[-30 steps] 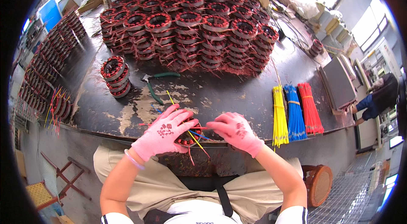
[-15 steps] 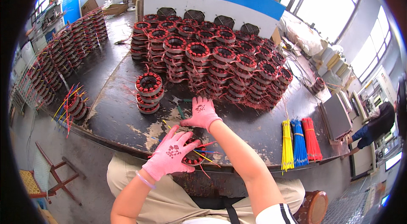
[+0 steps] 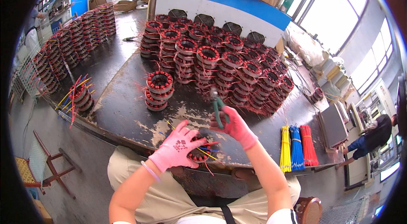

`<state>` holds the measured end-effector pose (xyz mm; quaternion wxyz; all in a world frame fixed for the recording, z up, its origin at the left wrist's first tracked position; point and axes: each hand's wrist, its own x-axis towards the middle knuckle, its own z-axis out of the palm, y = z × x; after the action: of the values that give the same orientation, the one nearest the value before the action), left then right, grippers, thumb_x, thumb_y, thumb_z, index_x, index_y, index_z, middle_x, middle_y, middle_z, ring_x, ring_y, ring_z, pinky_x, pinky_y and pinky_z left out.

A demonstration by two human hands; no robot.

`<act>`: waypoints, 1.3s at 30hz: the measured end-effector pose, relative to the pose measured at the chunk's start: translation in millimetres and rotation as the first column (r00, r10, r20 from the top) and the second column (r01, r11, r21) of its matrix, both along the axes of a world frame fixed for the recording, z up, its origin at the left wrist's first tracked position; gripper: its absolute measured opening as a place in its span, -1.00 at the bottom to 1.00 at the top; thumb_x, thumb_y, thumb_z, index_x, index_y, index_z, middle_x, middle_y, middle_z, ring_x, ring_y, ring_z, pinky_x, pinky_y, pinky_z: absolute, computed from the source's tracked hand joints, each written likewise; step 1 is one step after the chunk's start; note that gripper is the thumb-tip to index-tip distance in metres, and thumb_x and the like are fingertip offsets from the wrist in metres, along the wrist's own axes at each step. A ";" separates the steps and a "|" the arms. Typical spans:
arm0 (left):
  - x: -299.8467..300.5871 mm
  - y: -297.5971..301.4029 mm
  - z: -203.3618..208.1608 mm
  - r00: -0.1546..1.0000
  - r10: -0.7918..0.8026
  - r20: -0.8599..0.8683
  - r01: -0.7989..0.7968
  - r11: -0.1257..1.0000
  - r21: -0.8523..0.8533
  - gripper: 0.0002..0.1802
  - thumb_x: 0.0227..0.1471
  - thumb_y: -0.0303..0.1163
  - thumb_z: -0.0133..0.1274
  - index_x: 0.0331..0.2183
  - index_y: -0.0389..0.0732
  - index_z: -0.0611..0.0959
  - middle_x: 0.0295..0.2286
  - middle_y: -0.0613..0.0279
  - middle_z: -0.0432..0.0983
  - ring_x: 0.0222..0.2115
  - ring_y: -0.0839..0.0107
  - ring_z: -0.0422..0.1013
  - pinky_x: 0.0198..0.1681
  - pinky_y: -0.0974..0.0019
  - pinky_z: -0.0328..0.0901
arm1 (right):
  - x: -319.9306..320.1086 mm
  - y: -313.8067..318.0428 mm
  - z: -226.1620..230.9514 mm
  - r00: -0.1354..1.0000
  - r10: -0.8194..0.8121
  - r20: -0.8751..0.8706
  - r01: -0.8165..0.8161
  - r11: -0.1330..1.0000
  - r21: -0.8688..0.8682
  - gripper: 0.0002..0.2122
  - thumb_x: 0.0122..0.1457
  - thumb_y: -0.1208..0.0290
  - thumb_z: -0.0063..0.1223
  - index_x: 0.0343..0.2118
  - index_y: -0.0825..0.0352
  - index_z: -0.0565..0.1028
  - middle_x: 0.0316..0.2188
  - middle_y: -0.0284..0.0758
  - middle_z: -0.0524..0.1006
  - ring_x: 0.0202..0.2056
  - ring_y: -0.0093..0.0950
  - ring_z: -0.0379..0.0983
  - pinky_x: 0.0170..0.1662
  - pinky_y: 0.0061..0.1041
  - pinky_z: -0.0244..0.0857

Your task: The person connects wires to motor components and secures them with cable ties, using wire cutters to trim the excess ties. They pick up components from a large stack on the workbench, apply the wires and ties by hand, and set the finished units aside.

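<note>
At the table's near edge lies a motor stator [image 3: 202, 155], a ring of red coils with yellow, blue and red wires sticking out. My left hand [image 3: 176, 147], in a pink glove, grips its left side, fingers over the rim, covering part of it. Above the table, to the right of that ring, my right hand [image 3: 238, 127], gloved too, is closed around green-handled pliers [image 3: 216, 102], jaws pointing up and away. A short stack of stators [image 3: 160, 87] stands farther off, left of the pliers.
Behind stands a large block of stacked stators [image 3: 207, 54]. Yellow [image 3: 285, 150], blue [image 3: 297, 150] and red [image 3: 308, 145] wire bundles lie at right. A small wired stator stack [image 3: 81, 99] sits at left. Another person [image 3: 375, 135] is at far right.
My right hand has picked the green-handled pliers up off the table and drawn them right and nearer. My left hand keeps its hold on the stator.
</note>
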<state>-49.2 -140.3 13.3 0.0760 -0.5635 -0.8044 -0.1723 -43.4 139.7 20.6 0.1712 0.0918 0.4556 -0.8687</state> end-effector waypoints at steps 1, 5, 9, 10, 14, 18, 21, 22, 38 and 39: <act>0.5 0.0 -0.7 0.999 -0.006 0.035 0.006 1.000 -0.024 -0.03 -0.33 0.19 0.36 0.14 0.00 0.53 0.05 0.01 0.41 0.09 0.05 0.35 0.40 -0.13 -0.10 | 21.5 6.5 -0.9 0.999 0.033 -0.036 -0.039 0.986 -0.159 -0.52 0.29 0.11 0.05 0.14 0.35 0.40 -0.06 -0.10 0.57 -0.03 -0.21 0.54 0.20 -0.04 0.35; 3.0 1.9 -4.9 0.991 -0.006 0.131 0.015 0.998 -0.067 -0.01 -0.30 0.08 0.39 0.19 -0.04 0.47 0.13 -0.03 0.37 0.14 -0.03 0.30 0.40 -0.07 -0.08 | 118.7 11.1 15.1 0.998 -0.048 -0.037 0.050 0.997 0.056 -0.54 0.29 0.32 0.04 0.21 0.31 0.29 -0.09 -0.14 0.54 -0.09 -0.19 0.56 0.09 -0.06 0.44; -4.4 17.5 -1.0 0.991 -0.044 0.129 0.057 0.993 -0.103 0.07 -0.28 -0.01 0.39 0.24 -0.17 0.33 0.18 -0.04 0.33 0.24 0.09 0.24 0.41 -0.06 -0.10 | 167.6 38.0 -11.8 0.979 0.033 0.200 -0.040 0.999 0.028 -0.58 0.34 0.32 -0.02 0.21 0.30 0.29 -0.12 -0.15 0.55 -0.11 -0.22 0.57 0.04 -0.11 0.46; -7.3 19.9 -2.0 0.987 -0.053 0.153 0.069 0.992 -0.102 0.07 -0.32 -0.06 0.42 0.23 -0.14 0.36 0.19 -0.03 0.32 0.24 0.06 0.23 0.41 -0.05 -0.09 | 176.0 42.6 -16.2 0.965 0.092 0.247 -0.089 0.996 -0.021 -0.59 0.35 0.30 -0.04 0.21 0.31 0.29 -0.10 -0.14 0.55 -0.10 -0.22 0.57 0.05 -0.10 0.44; -8.5 26.3 7.4 0.990 -0.074 0.124 0.091 0.987 -0.132 0.08 -0.42 -0.14 0.47 0.22 -0.02 0.42 0.19 0.05 0.30 0.23 0.02 0.21 0.40 -0.02 -0.04 | 186.9 43.5 -25.0 0.944 0.240 0.224 -0.225 0.970 -0.090 -0.56 0.41 0.13 -0.13 0.17 0.37 0.34 -0.08 -0.15 0.56 -0.10 -0.21 0.58 0.06 -0.12 0.44; -8.6 29.3 13.1 0.984 -0.082 0.159 0.107 0.982 -0.157 0.07 -0.43 -0.17 0.46 0.21 -0.03 0.43 0.16 0.07 0.34 0.21 0.03 0.23 0.40 -0.01 -0.01 | 187.5 35.5 -31.8 0.907 0.319 0.274 -0.281 0.945 -0.169 -0.53 0.40 0.08 -0.12 0.16 0.37 0.36 -0.11 -0.15 0.56 -0.13 -0.22 0.58 0.03 -0.18 0.45; -6.5 28.9 17.2 0.979 -0.089 0.184 0.115 0.984 -0.138 0.07 -0.43 -0.19 0.46 0.21 -0.03 0.43 0.16 0.06 0.33 0.19 0.01 0.24 0.39 -0.02 0.00 | 187.0 27.2 -25.0 0.910 0.288 0.300 -0.282 0.957 -0.064 -0.52 0.37 0.02 -0.07 0.11 0.35 0.39 -0.18 -0.17 0.58 -0.20 -0.27 0.59 -0.05 -0.26 0.49; -6.1 29.3 17.4 0.977 -0.083 0.196 0.112 0.983 -0.142 0.07 -0.43 -0.20 0.46 0.21 -0.03 0.43 0.16 0.06 0.33 0.20 0.00 0.23 0.39 -0.02 0.00 | 186.6 26.0 -26.0 0.913 0.275 0.302 -0.273 0.961 -0.048 -0.52 0.36 -0.01 -0.05 0.09 0.34 0.41 -0.21 -0.18 0.58 -0.22 -0.29 0.59 -0.08 -0.28 0.50; -6.7 26.9 14.3 0.976 -0.052 0.212 0.079 0.990 -0.121 0.10 -0.50 -0.21 0.49 0.20 0.00 0.45 0.17 0.06 0.33 0.19 -0.09 0.23 0.37 -0.04 0.05 | 163.9 17.2 -9.8 0.947 0.189 0.260 -0.274 0.896 0.349 -0.56 0.39 -0.03 -0.15 -0.07 0.35 0.42 -0.36 -0.27 0.56 -0.43 -0.42 0.57 -0.35 -0.45 0.46; -5.7 28.1 14.4 0.979 -0.014 0.205 0.040 0.991 -0.127 0.09 -0.50 -0.17 0.50 0.19 0.00 0.46 0.15 0.06 0.33 0.18 -0.09 0.23 0.36 -0.05 0.06 | 162.1 18.8 -8.3 0.946 0.189 0.263 -0.277 0.892 0.358 -0.55 0.39 -0.03 -0.15 -0.06 0.34 0.42 -0.35 -0.27 0.56 -0.41 -0.42 0.57 -0.33 -0.45 0.47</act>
<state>-54.9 -112.2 27.7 -0.0460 -0.5576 -0.8097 -0.1771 118.7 158.5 12.3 0.3026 0.1644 0.6051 -0.7178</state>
